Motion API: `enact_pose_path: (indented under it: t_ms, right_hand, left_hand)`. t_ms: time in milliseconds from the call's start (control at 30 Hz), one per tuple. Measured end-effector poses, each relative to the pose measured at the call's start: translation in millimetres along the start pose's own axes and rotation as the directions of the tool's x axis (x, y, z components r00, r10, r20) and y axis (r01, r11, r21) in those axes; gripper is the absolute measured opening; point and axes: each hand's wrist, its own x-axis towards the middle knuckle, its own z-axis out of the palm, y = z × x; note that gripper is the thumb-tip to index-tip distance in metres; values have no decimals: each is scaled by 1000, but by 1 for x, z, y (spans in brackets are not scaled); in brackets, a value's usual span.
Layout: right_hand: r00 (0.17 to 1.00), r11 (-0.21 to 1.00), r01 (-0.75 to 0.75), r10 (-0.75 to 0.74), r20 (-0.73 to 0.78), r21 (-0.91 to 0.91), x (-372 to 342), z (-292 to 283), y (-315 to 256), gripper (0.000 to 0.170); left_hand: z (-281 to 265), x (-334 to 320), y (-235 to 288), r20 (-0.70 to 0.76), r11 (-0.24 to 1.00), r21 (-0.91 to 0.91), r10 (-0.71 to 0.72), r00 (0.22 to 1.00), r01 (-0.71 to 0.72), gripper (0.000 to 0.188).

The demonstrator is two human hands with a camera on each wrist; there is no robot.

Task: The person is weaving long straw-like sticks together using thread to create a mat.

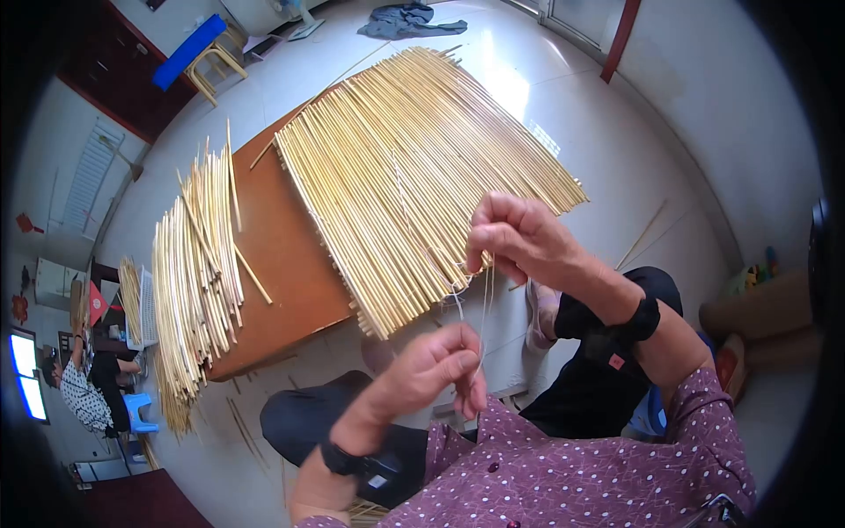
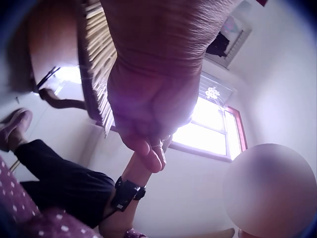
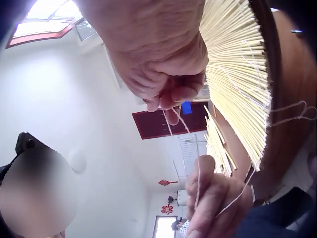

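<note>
A mat of thin yellow reed sticks lies on a brown table, its near edge bound with pale string. My left hand is below that edge, fingers curled round the string. Higher and to the right, my right hand pinches string over the mat's corner. The right wrist view has strands running from the right hand down to the left hand. In the left wrist view a bit of string shows at the fingertips of the left hand.
Loose sticks are piled at the table's left side, some overhanging it. A blue-topped stool and dark cloth are beyond. Another person sits at the far left near a blue stool. More sticks lie on the floor.
</note>
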Motion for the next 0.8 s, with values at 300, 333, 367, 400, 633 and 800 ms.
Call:
enact_pose_path:
  t_ms: [300, 333, 367, 400, 633, 800]
  right_hand:
    - [947, 673, 190, 65, -313, 715, -82, -10, 53, 19]
    - [948, 672, 194, 58, -312, 715, -89, -11, 57, 19]
    - [940, 647, 217, 64, -336, 731, -94, -14, 60, 21]
    - [930, 621, 243, 71, -362, 745, -101, -15, 62, 22]
    - [937, 479, 294, 26, -348, 827, -139, -9, 66, 23]
    - [973, 597, 152, 51, -226, 787, -149, 15, 64, 18]
  left_hand:
    - [38, -48, -117, -188, 996, -15, -94, 978, 92, 17]
    - [41, -57, -121, -189, 996, -8, -89, 978, 89, 17]
    - [45, -64, -119, -235, 992, 15, -115, 965, 122, 17]
    - [48, -73, -119, -279, 987, 37, -141, 950, 158, 16]
    - [61, -144, -106, -386, 952, 67, -250, 888, 298, 15]
    - [80, -196, -105, -390, 919, -42, -376, 841, 392, 17]
